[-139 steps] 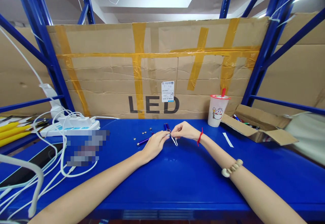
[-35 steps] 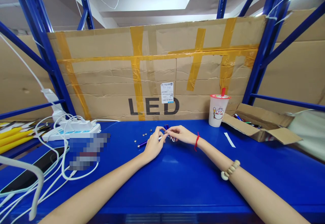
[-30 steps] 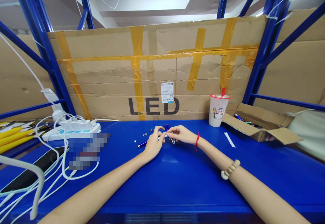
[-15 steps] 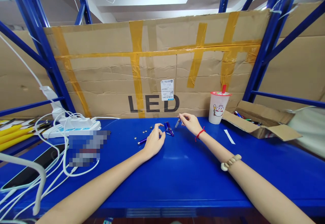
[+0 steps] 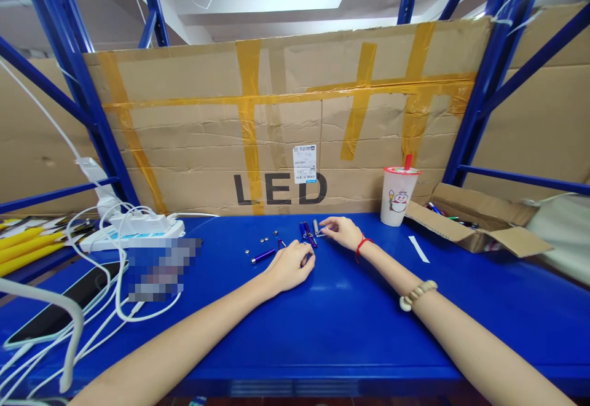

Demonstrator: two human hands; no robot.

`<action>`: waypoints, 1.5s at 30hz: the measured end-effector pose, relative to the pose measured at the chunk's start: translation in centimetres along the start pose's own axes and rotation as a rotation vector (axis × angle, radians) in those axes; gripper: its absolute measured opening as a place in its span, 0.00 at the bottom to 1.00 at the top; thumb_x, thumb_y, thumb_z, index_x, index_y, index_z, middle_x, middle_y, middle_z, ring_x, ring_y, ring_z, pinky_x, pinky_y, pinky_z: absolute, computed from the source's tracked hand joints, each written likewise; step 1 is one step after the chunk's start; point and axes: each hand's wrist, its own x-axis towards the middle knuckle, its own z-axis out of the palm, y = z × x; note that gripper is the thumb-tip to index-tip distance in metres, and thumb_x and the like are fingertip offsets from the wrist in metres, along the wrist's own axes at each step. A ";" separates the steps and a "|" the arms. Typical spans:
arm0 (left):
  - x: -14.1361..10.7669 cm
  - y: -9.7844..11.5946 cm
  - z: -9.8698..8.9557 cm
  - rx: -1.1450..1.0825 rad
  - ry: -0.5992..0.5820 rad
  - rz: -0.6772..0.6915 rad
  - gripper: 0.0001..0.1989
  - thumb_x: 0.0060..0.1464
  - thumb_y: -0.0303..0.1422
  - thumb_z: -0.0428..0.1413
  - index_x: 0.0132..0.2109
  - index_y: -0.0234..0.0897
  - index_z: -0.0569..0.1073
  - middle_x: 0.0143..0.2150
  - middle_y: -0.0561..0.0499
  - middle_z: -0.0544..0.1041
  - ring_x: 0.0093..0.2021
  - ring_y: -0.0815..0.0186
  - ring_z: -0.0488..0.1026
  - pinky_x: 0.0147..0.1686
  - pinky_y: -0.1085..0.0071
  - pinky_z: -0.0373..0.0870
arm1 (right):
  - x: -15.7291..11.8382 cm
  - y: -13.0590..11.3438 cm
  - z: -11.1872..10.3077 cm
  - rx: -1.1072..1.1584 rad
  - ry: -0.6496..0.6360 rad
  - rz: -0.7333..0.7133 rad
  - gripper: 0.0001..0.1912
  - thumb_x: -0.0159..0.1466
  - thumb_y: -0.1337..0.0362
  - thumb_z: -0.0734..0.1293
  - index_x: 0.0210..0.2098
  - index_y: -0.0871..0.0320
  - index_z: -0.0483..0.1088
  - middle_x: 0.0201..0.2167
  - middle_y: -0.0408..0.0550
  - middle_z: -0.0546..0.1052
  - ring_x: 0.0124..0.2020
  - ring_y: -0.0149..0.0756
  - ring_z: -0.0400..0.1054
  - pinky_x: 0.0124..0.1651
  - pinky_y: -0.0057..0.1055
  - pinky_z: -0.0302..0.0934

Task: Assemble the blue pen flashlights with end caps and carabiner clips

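My left hand (image 5: 289,267) rests low over the blue tabletop with its fingers curled inward; whatever they hold, if anything, is hidden. Left of it lies a shiny purple metal tube (image 5: 263,256) with a silver end. Several small silver button-like discs (image 5: 262,241) are scattered behind that tube. My right hand (image 5: 343,233) has its thumb and forefinger apart, their tips beside a small silver cylinder (image 5: 316,226). Between the hands, more purple tubes (image 5: 307,233) lie close together. A thin small piece (image 5: 281,242) sits just behind my left hand.
A paper drink cup (image 5: 397,200) with a red straw stands at the back right, near an open cardboard box (image 5: 470,215) of pens. A white strip (image 5: 418,249) lies before them. At left are a power strip (image 5: 138,234), cables and a phone (image 5: 64,308). Cardboard (image 5: 207,148) walls the back.
My left hand has shifted right and toward me, its fingers curling more. My right hand has lowered slightly, and the silver cylinder it held now rests on the table beside the purple tubes.
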 end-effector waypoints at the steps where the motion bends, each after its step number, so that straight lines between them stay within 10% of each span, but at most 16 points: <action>1: 0.0 0.0 0.0 0.012 -0.005 0.010 0.09 0.54 0.31 0.43 0.32 0.37 0.66 0.25 0.51 0.68 0.34 0.65 0.63 0.31 0.72 0.60 | 0.0 0.0 0.1 0.000 -0.034 0.002 0.13 0.56 0.65 0.62 0.41 0.59 0.70 0.32 0.46 0.76 0.31 0.31 0.69 0.36 0.26 0.61; 33: 0.0 0.0 0.1 0.144 -0.006 0.016 0.09 0.54 0.31 0.42 0.32 0.37 0.66 0.26 0.49 0.68 0.34 0.63 0.63 0.34 0.69 0.61 | -1.0 -1.5 -0.9 -0.348 -0.104 -0.033 0.15 0.59 0.53 0.59 0.28 0.53 0.73 0.32 0.45 0.74 0.34 0.34 0.67 0.30 0.26 0.53; 45: -0.3 -2.0 -0.5 0.705 0.081 -0.409 0.15 0.54 0.32 0.43 0.43 0.25 0.66 0.41 0.34 0.67 0.43 0.51 0.61 0.37 0.60 0.60 | -1.1 -1.3 -1.2 -0.309 -0.196 0.035 0.18 0.60 0.50 0.56 0.39 0.52 0.70 0.32 0.45 0.75 0.36 0.37 0.68 0.32 0.28 0.54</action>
